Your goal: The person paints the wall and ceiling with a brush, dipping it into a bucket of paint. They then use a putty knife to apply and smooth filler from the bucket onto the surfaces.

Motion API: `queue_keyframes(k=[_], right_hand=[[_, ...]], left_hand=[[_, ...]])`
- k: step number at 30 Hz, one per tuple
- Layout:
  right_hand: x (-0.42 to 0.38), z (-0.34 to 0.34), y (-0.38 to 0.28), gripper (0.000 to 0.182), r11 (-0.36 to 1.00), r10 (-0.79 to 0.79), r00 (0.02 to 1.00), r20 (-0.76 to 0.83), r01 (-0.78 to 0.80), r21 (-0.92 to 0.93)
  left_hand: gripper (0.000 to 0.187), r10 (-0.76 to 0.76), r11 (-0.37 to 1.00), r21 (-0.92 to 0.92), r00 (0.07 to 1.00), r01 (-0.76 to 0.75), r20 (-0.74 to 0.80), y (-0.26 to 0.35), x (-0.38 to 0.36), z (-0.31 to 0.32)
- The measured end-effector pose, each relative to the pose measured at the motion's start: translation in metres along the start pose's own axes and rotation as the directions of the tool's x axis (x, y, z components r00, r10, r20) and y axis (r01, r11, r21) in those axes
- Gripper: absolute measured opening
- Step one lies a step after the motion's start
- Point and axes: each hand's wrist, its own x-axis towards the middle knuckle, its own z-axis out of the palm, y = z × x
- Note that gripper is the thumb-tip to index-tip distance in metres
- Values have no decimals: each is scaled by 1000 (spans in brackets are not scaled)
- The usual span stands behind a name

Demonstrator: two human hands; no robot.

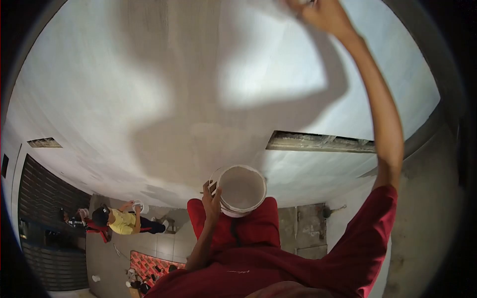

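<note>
My left hand (212, 201) is wrapped round the side and handle of a white bucket (238, 210), which rests against my red trousers (262, 231). Whitish-grey material shows inside the bucket. High at the top edge, my right hand (322, 16) is raised against the pale wall (268, 64), its fingers closed. Whatever it grips is blurred and partly cut off by the frame, so I cannot make it out. The shadow of my body and raised arm falls across the wall.
A long opening (318, 142) runs along the wall at right; a smaller opening (44, 143) is at left. Down on the floor, a person in a yellow top (124, 222) holds a white container, beside another person (75, 217). A patterned red mat (151, 265) lies below.
</note>
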Motion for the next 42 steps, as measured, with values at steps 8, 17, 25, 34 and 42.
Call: queue_keyframes(k=[8, 17, 25, 34, 42], right_hand=[[-25, 69, -45, 9, 955, 25, 999, 40, -12, -295], [-253, 255, -104, 28, 960, -223, 933, 283, 261, -105], [-282, 265, -70, 16, 948, -55, 858, 510, -116, 297], [-141, 83, 7, 19, 968, 193, 966, 170, -216, 126], [-165, 79, -7, 32, 854, 157, 988, -5, -138, -502]], left_hand=[[50, -1, 1000, 26, 1000, 1, -6, 8, -2, 1], [52, -23, 1000, 4, 1000, 23, -22, 4, 1, -1], [52, -32, 999, -18, 999, 32, -6, 2, 3, 3], [49, -64, 998, -16, 998, 64, -23, 9, 2, 4], [48, -52, 997, -54, 999, 52, 3, 13, 2, 4]])
